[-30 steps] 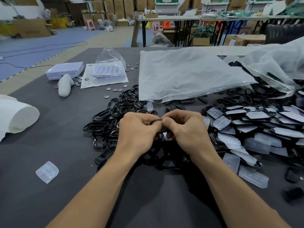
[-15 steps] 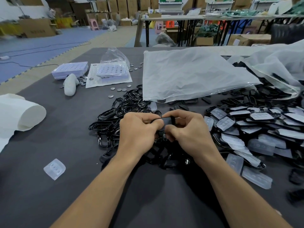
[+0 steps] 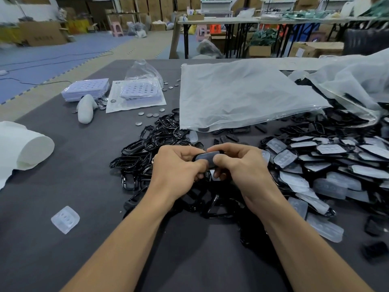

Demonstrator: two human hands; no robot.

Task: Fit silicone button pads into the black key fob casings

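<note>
Both hands meet over the middle of the table around one black key fob casing [image 3: 207,156] with a pale silicone pad showing in its face. My left hand [image 3: 179,167] grips its left end. My right hand [image 3: 242,165] grips its right end, thumb pressed on the pad. Empty black casings [image 3: 151,144] lie heaped behind and under my hands. To the right spreads a heap of casings with pads in them [image 3: 328,163]. One loose silicone pad [image 3: 65,219] lies alone at the near left.
A large clear plastic bag [image 3: 242,98] lies flat behind the heaps, another crumpled bag [image 3: 357,81] at the far right. White blister trays [image 3: 86,89] and small round metal discs [image 3: 150,114] sit at the back left. A white roll [image 3: 23,148] lies at the left edge.
The casing has turned so its padded face now shows between my thumbs; both hands stay together at the same spot.
</note>
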